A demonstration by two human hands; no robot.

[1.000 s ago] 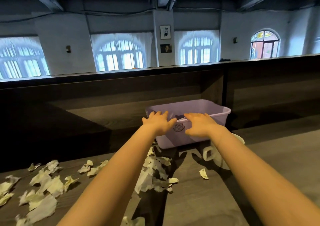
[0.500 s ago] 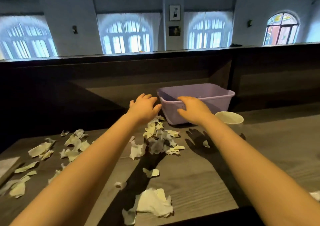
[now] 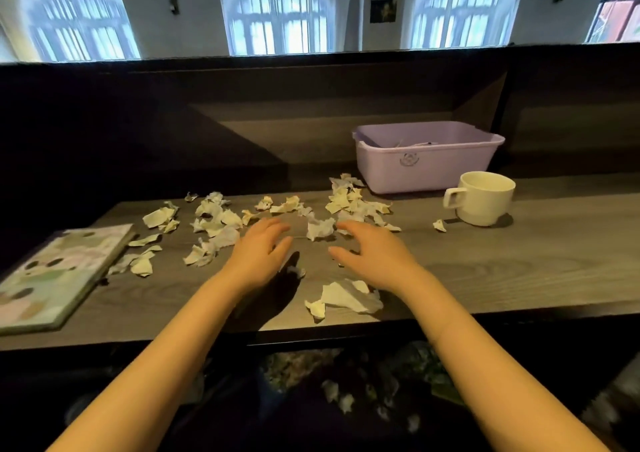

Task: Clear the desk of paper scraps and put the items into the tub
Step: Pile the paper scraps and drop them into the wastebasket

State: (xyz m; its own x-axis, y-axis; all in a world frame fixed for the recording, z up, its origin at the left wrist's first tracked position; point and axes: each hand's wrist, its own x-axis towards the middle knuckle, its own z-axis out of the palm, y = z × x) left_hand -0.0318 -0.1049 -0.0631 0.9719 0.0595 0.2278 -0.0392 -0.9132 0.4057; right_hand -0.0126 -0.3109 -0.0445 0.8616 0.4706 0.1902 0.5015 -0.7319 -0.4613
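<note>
Desk (image 3: 485, 264) barely begun: scraps all over it, lilac tub (image 3: 427, 171) at the back right with only a few bits inside

Largest leftovers first: my book (image 3: 59, 275) at the left edge, the white mug (image 3: 483, 197) beside the tub, then the paper scraps (image 3: 214, 219); my left hand (image 3: 258, 256) and right hand (image 3: 372, 257) hover spread and empty above a crumpled piece (image 3: 320, 228)

Both forearms are bare; no sleeves, rings or watch.
</note>
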